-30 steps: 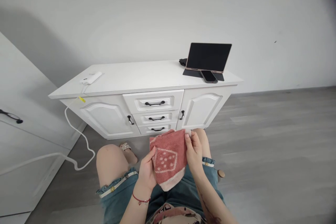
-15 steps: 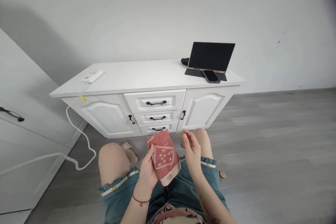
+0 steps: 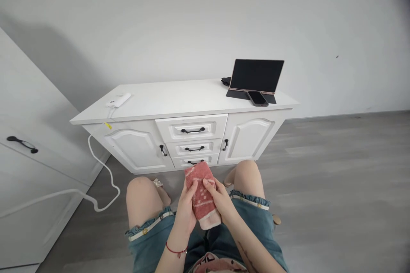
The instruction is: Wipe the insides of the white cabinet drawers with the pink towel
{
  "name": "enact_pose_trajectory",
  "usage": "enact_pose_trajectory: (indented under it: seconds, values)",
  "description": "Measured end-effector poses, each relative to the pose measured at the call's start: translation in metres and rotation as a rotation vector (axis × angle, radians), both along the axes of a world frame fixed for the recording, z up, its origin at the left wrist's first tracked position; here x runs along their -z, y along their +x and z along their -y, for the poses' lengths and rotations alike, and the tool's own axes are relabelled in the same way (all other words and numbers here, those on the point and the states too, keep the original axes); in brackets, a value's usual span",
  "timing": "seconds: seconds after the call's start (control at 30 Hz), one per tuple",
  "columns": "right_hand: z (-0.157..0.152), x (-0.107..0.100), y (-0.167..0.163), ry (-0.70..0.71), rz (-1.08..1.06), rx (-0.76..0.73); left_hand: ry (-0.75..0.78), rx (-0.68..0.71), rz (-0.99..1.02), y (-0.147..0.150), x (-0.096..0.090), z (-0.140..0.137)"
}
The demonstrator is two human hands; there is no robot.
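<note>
A folded red towel (image 3: 202, 204) with a white pattern and a pale end strip is held above my lap, between my knees. My left hand (image 3: 186, 207) grips its left side, thumb on the front face. From the other side my right hand (image 3: 223, 200) grips the right edge, its thumb also lying on the front. The fingers behind the towel are hidden.
Before me stands a white cabinet (image 3: 179, 100) with drawers and doors. On its top are a tablet (image 3: 257, 75), a phone (image 3: 258, 98), a dark item (image 3: 226, 81) and a white power strip (image 3: 119, 100). Its cable (image 3: 110, 175) hangs to the left, near a wardrobe (image 3: 48, 149).
My right hand, apart from the towel before, has come in from the right and taken hold of its right side. The towel looks narrower, and the view has shifted slightly.
</note>
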State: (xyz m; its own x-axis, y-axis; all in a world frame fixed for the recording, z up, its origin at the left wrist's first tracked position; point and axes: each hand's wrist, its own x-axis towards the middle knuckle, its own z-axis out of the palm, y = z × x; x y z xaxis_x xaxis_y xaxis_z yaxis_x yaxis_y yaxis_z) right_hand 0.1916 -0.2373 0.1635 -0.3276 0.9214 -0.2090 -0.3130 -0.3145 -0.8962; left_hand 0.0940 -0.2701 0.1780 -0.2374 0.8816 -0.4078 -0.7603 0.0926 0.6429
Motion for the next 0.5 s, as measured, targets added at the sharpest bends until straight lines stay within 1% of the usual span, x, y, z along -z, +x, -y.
enact_pose_trajectory:
  seconds: [0.2, 0.27, 0.37, 0.43, 0.5]
  values:
    - [-0.003, -0.008, -0.013, -0.091, -0.112, 0.094, -0.007, -0.064, -0.257, -0.008, 0.003, -0.004]
    - [-0.005, -0.009, -0.014, -0.102, -0.147, 0.135, 0.019, -0.055, -0.335, -0.01, 0.005, -0.006]
    - [-0.006, -0.007, -0.012, -0.128, -0.198, 0.183, 0.043, -0.007, -0.37, -0.012, 0.006, -0.007]
    - [-0.007, -0.007, -0.009, -0.168, -0.226, 0.204, 0.032, 0.024, -0.387, -0.013, 0.005, -0.008]
    - [-0.007, -0.007, -0.006, -0.227, -0.256, 0.22, 0.012, 0.025, -0.428, -0.014, 0.003, -0.009]
